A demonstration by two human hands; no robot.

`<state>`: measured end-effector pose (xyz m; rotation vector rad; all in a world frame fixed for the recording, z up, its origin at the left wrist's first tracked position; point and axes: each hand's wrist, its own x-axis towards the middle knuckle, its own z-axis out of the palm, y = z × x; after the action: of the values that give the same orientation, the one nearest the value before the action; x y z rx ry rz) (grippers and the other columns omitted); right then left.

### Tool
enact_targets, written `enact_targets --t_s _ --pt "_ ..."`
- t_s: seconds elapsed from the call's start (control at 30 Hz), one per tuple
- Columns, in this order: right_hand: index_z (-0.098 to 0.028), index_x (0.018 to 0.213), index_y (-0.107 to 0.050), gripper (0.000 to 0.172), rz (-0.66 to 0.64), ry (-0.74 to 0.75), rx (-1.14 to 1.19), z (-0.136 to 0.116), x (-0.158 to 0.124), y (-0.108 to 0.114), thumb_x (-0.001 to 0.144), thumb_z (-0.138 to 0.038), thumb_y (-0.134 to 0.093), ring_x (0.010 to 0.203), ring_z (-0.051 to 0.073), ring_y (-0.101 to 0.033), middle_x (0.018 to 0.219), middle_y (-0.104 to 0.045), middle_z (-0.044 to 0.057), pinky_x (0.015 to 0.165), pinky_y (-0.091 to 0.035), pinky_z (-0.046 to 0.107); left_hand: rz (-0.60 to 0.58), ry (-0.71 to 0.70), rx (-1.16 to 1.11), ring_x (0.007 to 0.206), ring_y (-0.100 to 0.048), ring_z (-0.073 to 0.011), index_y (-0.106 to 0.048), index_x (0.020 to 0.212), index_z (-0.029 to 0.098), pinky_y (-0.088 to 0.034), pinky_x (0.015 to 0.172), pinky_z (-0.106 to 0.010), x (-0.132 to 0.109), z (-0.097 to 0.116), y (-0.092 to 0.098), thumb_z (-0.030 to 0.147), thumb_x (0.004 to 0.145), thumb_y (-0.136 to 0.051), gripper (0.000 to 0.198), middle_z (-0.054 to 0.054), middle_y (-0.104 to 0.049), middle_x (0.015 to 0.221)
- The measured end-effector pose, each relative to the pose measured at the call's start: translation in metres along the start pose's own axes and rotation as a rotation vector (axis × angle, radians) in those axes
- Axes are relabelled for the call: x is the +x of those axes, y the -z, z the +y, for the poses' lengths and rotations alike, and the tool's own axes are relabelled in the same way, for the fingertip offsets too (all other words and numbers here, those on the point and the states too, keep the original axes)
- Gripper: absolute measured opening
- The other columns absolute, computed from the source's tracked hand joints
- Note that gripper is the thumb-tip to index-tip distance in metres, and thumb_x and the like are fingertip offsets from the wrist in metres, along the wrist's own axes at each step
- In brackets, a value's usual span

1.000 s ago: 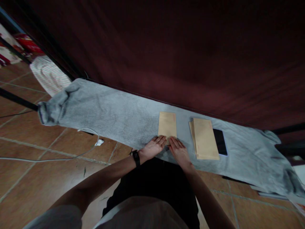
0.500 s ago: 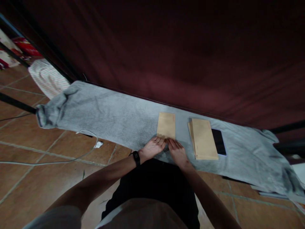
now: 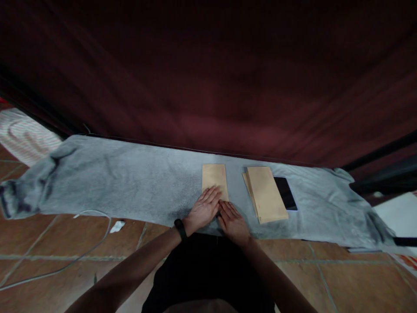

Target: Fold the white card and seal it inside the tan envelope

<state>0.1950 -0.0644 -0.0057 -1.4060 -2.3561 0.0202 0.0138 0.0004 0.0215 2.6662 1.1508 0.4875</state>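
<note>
A brown paper envelope (image 3: 213, 174) lies flat on the grey cloth in front of me, its near part under my hands. My left hand (image 3: 205, 206) rests on it with fingers stretched out and lying flat. Beside it, my right hand (image 3: 233, 221) lies with its fingers extended, its tips at the envelope's near right edge. The two hands almost touch. To the right lies a small stack of similar envelopes (image 3: 267, 193), slightly fanned. A dark-screened phone or tablet (image 3: 286, 193) is partly covered by that stack.
The grey cloth (image 3: 140, 178) covers a long narrow surface below a dark red curtain (image 3: 208, 100). A white cable (image 3: 81, 257) and a crumpled white scrap (image 3: 117, 226) lie on the tiled floor at left. Striped fabric (image 3: 28, 134) is at the far left.
My left hand has moved from the envelope's near edge up onto its surface, fingers flattening out. My right hand's fingers have straightened too. The camera view has shifted.
</note>
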Motion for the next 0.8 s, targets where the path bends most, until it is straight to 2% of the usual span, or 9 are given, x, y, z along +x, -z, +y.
enact_targets --t_s 0.1,0.23,0.4,0.5,0.63,0.8 --pt "-0.011 0.140 -0.057 0.044 0.006 -0.030 0.001 -0.005 -0.006 -0.001 0.100 -0.028 -0.049 0.138 0.025 -0.052 0.144 -0.059 0.015 0.118 -0.041 0.045 -0.034 -0.007 0.022 0.152 -0.026 -0.0215 -0.041 0.151 0.018 -0.022 0.124 -0.046 0.023 -0.010 -0.016 0.029 0.102 -0.035 0.051 -0.011 -0.036 0.162" --pt "-0.013 0.146 -0.051 0.048 -0.017 -0.033 0.030 -0.006 -0.007 0.000 0.101 -0.029 -0.049 0.140 0.024 -0.049 0.147 -0.057 0.012 0.118 -0.041 0.045 -0.068 0.004 0.044 0.152 -0.027 -0.0212 -0.039 0.153 0.016 -0.018 0.125 -0.047 0.059 -0.028 -0.031 0.029 0.102 -0.032 0.053 -0.012 -0.036 0.162" --pt "-0.015 0.150 -0.045 0.052 -0.012 -0.041 0.056 -0.005 -0.003 0.000 0.100 -0.026 -0.050 0.141 0.023 -0.048 0.150 -0.054 0.011 0.118 -0.041 0.043 -0.004 0.026 0.050 0.151 -0.031 -0.0232 -0.043 0.151 0.015 -0.018 0.125 -0.048 0.107 -0.056 -0.034 0.030 0.102 -0.034 0.053 -0.012 -0.039 0.160" --pt "-0.015 0.151 -0.044 0.054 0.002 -0.038 0.062 -0.005 -0.002 -0.002 0.099 -0.025 -0.051 0.142 0.023 -0.047 0.152 -0.052 0.011 0.119 -0.040 0.043 -0.016 0.048 0.072 0.150 -0.032 -0.0242 -0.043 0.151 0.017 -0.019 0.125 -0.049 0.128 -0.068 -0.034 0.031 0.102 -0.033 0.053 -0.010 -0.041 0.159" --pt "-0.016 0.152 -0.043 0.055 0.034 -0.031 0.080 -0.004 -0.003 -0.005 0.098 -0.025 -0.054 0.142 0.023 -0.047 0.152 -0.052 0.011 0.119 -0.039 0.044 -0.038 0.063 0.126 0.152 -0.029 -0.0220 -0.040 0.154 0.023 -0.016 0.126 -0.046 0.136 -0.075 -0.038 0.035 0.102 -0.031 0.054 -0.005 -0.040 0.160" --pt "-0.017 0.150 -0.045 0.051 0.041 -0.039 0.132 -0.002 -0.005 -0.007 0.099 -0.021 -0.049 0.142 0.024 -0.047 0.148 -0.056 0.011 0.118 -0.041 0.046 -0.077 -0.035 0.128 0.152 -0.027 -0.0192 -0.036 0.156 0.019 -0.015 0.126 -0.041 0.114 -0.071 -0.040 0.038 0.105 -0.027 0.055 -0.005 -0.035 0.163"
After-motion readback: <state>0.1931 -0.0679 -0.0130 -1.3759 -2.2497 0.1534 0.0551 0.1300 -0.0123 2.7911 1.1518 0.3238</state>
